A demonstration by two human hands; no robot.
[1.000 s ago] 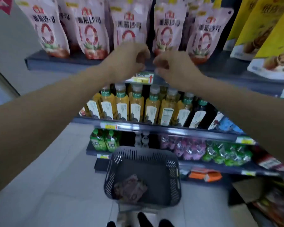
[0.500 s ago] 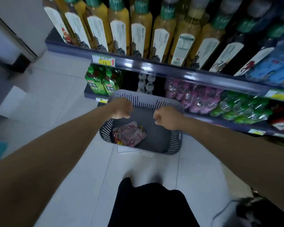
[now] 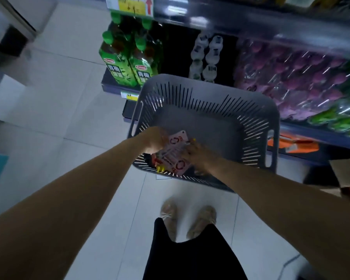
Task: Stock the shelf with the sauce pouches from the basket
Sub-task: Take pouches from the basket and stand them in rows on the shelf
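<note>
Head view: grey slotted basket sat on the floor against the bottom shelf. Both hands were down inside it at the near-left corner. Left hand and right hand each closed on the pink pouches, one at either side. Rest of the basket was bare. Green bottles stood on the shelf just behind it.

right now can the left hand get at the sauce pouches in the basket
Yes, it looks so. The left hand is already down inside the open-topped basket, on the sauce pouches, with the right hand on their other side. Nothing covers them.
</note>
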